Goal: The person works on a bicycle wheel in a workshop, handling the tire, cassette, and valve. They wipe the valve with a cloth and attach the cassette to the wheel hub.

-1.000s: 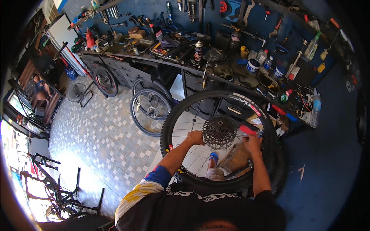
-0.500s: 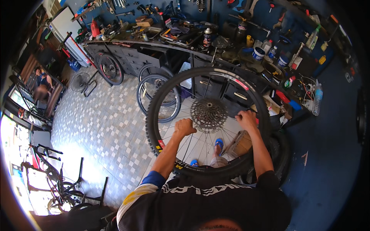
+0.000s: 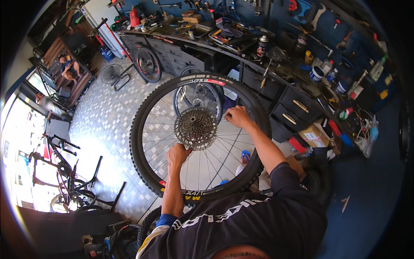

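Note:
In front of my body I have a large black-tyred bicycle wheel (image 3: 139,142), its cassette (image 3: 195,128) facing up toward me. My left hand (image 3: 177,156) is closed at the lower left edge of the cassette, on the spoke area; what exactly its fingers grip is hidden. Right of the cassette, my right hand (image 3: 239,117) is closed with its fingertips pinched at the spokes. Near the bottom, the tyre comes close to my dark shirt (image 3: 241,224). Through the spokes, a foot in a blue sandal (image 3: 245,155) shows on the floor.
A long workbench (image 3: 172,39) crowded with tools and bottles runs along the far side. Smaller wheels (image 3: 146,62) lean against its drawers. A fan (image 3: 111,74) stands on the tiled floor. A bicycle frame (image 3: 60,172) is at left. One person (image 3: 69,68) sits far left.
My view has swung left, so the bench appears farther right. The wheel and both hands have shifted left, and the wheel has turned somewhat counterclockwise. My right hand's fingers are now pinched closer to the spokes.

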{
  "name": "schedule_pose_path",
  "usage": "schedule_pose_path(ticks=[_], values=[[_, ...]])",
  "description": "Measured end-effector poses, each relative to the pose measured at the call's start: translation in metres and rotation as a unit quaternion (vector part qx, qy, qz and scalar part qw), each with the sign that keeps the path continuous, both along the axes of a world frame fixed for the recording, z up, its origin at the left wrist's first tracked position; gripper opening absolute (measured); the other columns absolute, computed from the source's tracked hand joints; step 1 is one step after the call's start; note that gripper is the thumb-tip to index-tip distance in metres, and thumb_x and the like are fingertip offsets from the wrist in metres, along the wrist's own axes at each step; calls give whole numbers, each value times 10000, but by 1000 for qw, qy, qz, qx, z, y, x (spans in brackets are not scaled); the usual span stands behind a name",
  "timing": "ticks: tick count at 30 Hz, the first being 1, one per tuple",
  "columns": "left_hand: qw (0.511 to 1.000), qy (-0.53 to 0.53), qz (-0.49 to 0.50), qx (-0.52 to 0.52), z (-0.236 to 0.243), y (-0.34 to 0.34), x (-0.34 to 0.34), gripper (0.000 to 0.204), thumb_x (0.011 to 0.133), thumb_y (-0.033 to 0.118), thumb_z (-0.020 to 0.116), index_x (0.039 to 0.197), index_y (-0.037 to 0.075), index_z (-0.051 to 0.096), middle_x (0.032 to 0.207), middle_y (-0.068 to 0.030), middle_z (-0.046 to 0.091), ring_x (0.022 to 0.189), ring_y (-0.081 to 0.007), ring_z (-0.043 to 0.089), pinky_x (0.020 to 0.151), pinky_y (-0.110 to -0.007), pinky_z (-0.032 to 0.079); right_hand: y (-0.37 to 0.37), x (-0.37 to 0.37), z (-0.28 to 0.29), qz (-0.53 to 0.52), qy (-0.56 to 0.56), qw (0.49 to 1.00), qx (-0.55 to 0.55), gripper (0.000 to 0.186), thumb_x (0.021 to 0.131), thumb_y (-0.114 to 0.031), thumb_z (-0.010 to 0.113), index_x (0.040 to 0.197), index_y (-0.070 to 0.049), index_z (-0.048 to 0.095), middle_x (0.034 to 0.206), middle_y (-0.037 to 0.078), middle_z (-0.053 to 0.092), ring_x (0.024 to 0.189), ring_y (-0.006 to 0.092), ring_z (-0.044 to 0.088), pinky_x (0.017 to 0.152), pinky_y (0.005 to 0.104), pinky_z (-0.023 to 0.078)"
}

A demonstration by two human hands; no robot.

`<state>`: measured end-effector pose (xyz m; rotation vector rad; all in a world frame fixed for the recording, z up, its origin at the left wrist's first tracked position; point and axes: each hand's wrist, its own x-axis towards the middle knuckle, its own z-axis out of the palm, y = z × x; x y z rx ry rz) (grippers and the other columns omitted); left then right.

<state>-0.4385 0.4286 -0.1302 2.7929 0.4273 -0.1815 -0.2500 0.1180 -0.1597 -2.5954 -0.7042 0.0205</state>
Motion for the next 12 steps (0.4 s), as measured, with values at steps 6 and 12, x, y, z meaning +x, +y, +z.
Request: schedule_pose_path(ticks=[6, 12], values=[[996, 53, 68, 15, -7, 11, 71, 531, 795, 579, 809, 968, 77, 797, 876, -221, 763, 856, -427, 745, 756, -534, 576, 27, 91, -23, 20, 18, 999, 33, 236, 896, -388, 772, 958, -162, 790, 999, 49, 784, 1102, 302, 635, 980, 482, 405], [992, 61, 95, 47, 9, 3, 192, 526, 814, 580, 804, 971, 77, 808, 950, -218, 777, 941, -411, 749, 817, -531, 574, 33, 207, -40, -1, 52, 989, 141, 241, 849, -378, 823, 907, -145, 798, 945, 36, 782, 1067, 287, 633, 1000, 491, 389]])
